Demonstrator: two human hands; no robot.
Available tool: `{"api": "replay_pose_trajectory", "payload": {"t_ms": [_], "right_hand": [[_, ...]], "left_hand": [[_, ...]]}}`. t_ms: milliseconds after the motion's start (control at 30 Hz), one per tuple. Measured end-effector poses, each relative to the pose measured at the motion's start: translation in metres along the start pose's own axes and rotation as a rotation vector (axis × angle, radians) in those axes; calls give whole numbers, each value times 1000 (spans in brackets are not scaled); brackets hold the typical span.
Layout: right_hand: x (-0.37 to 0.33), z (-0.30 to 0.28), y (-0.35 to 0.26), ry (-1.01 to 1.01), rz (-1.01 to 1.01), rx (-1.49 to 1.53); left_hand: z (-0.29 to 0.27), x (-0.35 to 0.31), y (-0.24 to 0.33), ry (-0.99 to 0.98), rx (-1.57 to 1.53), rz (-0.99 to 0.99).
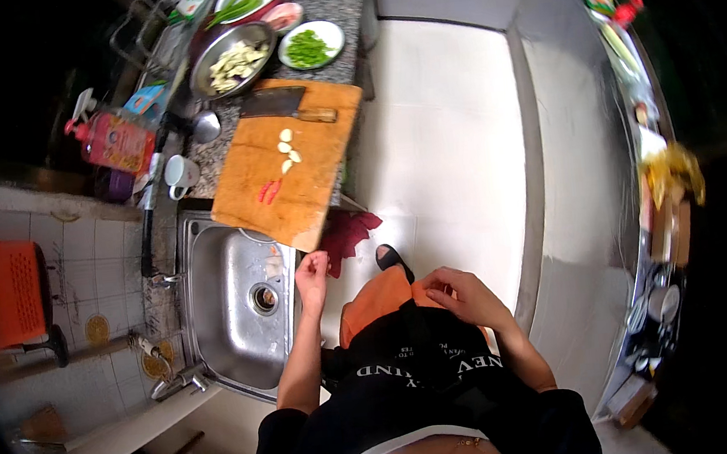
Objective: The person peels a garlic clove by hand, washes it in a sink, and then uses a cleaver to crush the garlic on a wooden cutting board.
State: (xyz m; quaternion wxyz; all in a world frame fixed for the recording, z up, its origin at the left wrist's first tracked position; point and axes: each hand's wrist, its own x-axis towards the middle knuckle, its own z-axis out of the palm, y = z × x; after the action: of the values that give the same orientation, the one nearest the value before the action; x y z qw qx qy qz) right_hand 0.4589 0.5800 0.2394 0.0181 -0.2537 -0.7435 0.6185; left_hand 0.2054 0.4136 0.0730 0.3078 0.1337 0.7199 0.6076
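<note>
My left hand (312,277) is raised beside the near corner of a wooden cutting board (246,173), its fingers curled in and nothing visible in them. Whether it touches the board I cannot tell. In front of my orange shorts (375,300) hangs my right hand (465,296), fingers bent and apart from the thumb, holding nothing. Several peeled garlic cloves (295,156) lie mid-board, with red chili pieces (270,191) nearer me. A cleaver (273,103) with a wooden handle rests flat across the board's far end.
A steel sink (233,327) adjoins the board's near edge. Beyond the board stand a metal bowl of pale chopped pieces (234,68) and a plate of chopped greens (308,48). A white mug (181,174) and pink soap bottle (117,144) are left. Dark red cloth (349,235) hangs below the counter.
</note>
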Motion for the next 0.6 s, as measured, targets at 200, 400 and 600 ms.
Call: {"api": "replay_pose_trajectory", "payload": {"t_ms": [200, 400, 600], "right_hand": [[116, -24, -15, -119, -92, -244], [240, -51, -22, -233, -248, -384], [378, -63, -10, -150, -445, -661]], "left_hand": [[-7, 84, 34, 300, 40, 131], [-11, 133, 67, 573, 546, 237], [0, 158, 79, 669, 746, 44]]}}
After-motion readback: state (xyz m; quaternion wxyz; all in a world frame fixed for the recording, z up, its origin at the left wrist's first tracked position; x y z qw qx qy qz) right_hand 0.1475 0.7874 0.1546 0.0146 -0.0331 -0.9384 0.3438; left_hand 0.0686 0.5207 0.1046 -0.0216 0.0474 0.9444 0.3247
